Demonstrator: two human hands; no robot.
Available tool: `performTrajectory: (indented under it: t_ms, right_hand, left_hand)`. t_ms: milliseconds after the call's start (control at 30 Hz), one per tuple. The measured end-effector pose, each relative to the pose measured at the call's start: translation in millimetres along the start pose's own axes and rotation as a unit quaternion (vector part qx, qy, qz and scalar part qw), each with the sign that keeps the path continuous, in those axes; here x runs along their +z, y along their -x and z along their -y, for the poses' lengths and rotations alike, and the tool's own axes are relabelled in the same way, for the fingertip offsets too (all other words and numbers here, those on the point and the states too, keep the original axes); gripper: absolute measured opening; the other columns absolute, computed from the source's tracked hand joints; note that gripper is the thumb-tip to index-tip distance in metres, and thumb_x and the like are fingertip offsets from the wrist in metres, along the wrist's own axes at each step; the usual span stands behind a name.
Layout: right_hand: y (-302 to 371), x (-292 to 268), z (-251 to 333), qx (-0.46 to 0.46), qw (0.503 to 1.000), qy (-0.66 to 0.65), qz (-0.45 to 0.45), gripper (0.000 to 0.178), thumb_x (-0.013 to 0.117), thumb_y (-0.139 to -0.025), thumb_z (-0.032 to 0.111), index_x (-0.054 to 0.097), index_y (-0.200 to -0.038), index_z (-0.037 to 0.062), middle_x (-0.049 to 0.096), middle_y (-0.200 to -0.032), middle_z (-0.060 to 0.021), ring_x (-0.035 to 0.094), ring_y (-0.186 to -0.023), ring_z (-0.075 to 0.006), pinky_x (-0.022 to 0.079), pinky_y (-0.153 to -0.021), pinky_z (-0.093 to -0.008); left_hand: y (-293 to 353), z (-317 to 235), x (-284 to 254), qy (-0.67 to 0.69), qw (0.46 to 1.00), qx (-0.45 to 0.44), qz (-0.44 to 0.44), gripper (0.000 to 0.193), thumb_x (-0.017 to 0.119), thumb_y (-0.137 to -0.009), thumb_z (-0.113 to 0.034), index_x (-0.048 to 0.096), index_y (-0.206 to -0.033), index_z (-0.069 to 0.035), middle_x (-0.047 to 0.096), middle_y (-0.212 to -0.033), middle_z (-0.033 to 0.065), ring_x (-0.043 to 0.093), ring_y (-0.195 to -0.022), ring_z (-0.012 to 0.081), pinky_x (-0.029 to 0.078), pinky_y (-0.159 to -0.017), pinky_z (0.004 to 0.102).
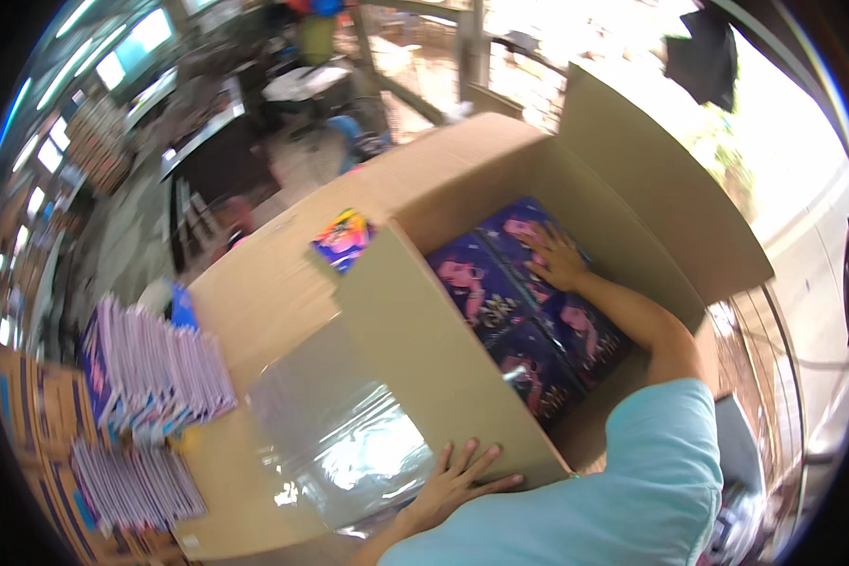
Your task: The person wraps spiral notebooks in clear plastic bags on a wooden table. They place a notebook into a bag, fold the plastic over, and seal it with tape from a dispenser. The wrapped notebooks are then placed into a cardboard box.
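Note:
A large open cardboard box stands in front of me, tilted in the picture. Inside lie several flat purple packs with pink printed figures, laid side by side in rows. My right hand reaches into the box and rests flat on the far packs, fingers spread. Down at the near side, my left hand lies with its fingers apart against the lower part of the folded-out left flap. It holds nothing. Beside that flap, a clear shiny plastic sheet lies on a brown cardboard surface.
Two stacks of thin, purple-edged packs stand at the left. A small bright colourful packet lies near the box's left flap. The far right flap sticks up. Farther back are a dark table and stacked cartons.

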State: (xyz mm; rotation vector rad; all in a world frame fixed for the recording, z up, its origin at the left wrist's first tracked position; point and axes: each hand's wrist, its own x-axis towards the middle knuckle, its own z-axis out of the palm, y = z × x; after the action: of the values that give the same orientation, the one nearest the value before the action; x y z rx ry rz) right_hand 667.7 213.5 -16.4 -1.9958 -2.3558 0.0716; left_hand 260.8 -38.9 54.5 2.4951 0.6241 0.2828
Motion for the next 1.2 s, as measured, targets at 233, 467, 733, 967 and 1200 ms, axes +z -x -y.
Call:
performTrajectory:
  t_ms: [233,467,733,967,1200]
  right_hand:
    - [-39,-111,0,0.082,0.991,0.030,0.103,0.049,0.074,-0.081,0.028,0.061,-0.121,0.0027,0.062,-0.113,-0.0221,0.064,-0.098,-0.0360,0.050,-0.084,-0.0434]
    - [-46,-286,307,-0.241,0.916,-0.274,-0.165,0.027,0.063,-0.090,0.012,0.067,-0.117,0.0072,0.066,-0.102,-0.0056,0.061,-0.090,-0.0151,0.051,-0.082,-0.0312]
    - [-105,-227,662,-0.231,0.870,-0.434,0.026,0.070,0.058,-0.089,0.058,0.057,-0.129,0.0010,0.067,-0.105,-0.0117,0.064,-0.083,-0.0187,0.052,-0.079,-0.0368]
    - [-191,-168,761,0.049,0.794,-0.586,0.157,0.100,0.057,-0.077,0.078,0.044,-0.139,0.0008,0.051,-0.131,-0.0255,0.043,-0.122,-0.0545,0.031,-0.088,-0.0813]
    - [-197,-159,757,0.037,0.734,-0.642,0.220,0.085,0.066,-0.082,0.062,0.046,-0.136,-0.0001,0.052,-0.134,-0.0240,0.047,-0.123,-0.0500,0.030,-0.091,-0.0786]
  left_hand:
    - [55,7,-70,-0.026,1.000,-0.004,-0.015,0.090,0.075,-0.074,-0.044,0.029,-0.151,-0.035,0.011,-0.162,0.0099,0.022,-0.144,0.0391,0.020,-0.109,0.0687]
    - [211,46,-127,-0.094,0.847,-0.219,-0.475,0.072,0.074,-0.080,-0.036,0.045,-0.143,-0.019,0.048,-0.142,0.0107,0.041,-0.133,0.0359,0.024,-0.111,0.0565]
    - [418,233,-346,0.262,0.552,-0.418,-0.672,0.088,0.051,-0.085,-0.071,0.039,-0.142,-0.005,0.054,-0.127,0.0147,0.054,-0.106,0.0242,0.039,-0.097,0.0362]
    - [406,279,-417,0.235,0.728,-0.487,-0.420,0.104,0.044,-0.076,-0.087,0.051,-0.136,-0.002,0.058,-0.128,0.0181,0.055,-0.117,0.0309,0.040,-0.098,0.0447]
    - [385,286,-434,0.264,0.719,-0.507,-0.395,0.101,0.050,-0.075,-0.085,0.053,-0.131,-0.001,0.058,-0.128,0.0182,0.057,-0.117,0.0323,0.048,-0.090,0.0509]
